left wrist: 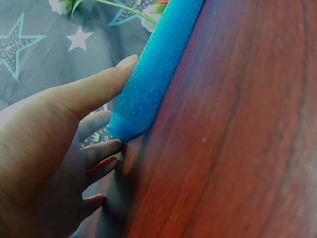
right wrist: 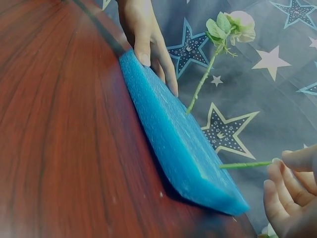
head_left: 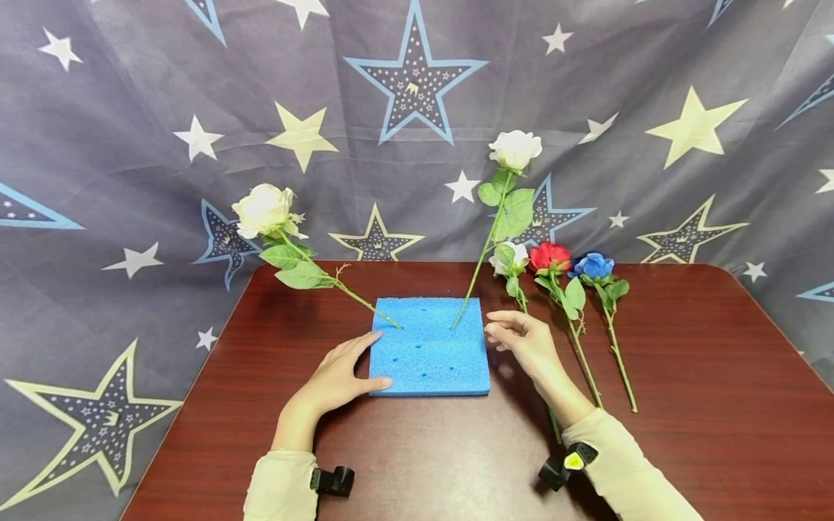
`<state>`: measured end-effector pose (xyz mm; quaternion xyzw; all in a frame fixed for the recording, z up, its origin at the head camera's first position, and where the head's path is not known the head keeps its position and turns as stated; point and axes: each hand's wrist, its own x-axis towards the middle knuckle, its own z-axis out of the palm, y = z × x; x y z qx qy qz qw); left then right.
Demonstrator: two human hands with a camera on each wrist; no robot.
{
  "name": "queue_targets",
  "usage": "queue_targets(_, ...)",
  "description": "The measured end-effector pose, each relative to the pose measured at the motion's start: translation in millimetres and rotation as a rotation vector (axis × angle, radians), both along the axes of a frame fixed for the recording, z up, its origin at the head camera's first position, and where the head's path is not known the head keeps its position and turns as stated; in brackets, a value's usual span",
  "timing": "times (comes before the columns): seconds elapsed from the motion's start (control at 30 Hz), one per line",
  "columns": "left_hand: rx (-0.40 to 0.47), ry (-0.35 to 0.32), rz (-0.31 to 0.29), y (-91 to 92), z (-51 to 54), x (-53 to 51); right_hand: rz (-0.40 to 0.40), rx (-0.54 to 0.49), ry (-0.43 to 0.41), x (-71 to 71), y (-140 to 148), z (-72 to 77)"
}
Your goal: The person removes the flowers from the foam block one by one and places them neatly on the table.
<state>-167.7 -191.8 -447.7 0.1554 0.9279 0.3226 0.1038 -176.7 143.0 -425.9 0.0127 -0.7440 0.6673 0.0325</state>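
Blue foam block, touching left hand, just beside right hand

Looks like rough, grainy, matt foam in the block. Looks like smooth wood grain in the desk, glossy at 6 o'clock from the block. Looks like creased, matt cloth in the curtain at 12 o'clock. Seems soft and cloth-like in the white flower at 1 o'clock. Looks matt and cloth-made in the sleeve at 4.
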Motion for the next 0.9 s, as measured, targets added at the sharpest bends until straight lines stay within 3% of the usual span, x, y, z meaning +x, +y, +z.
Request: queue_targets(0.9,0.006,-0.006,0.002,0.5,1.9,0.3,-0.128,-0.099,-0.047,-26.7,-32.5,-11.9)
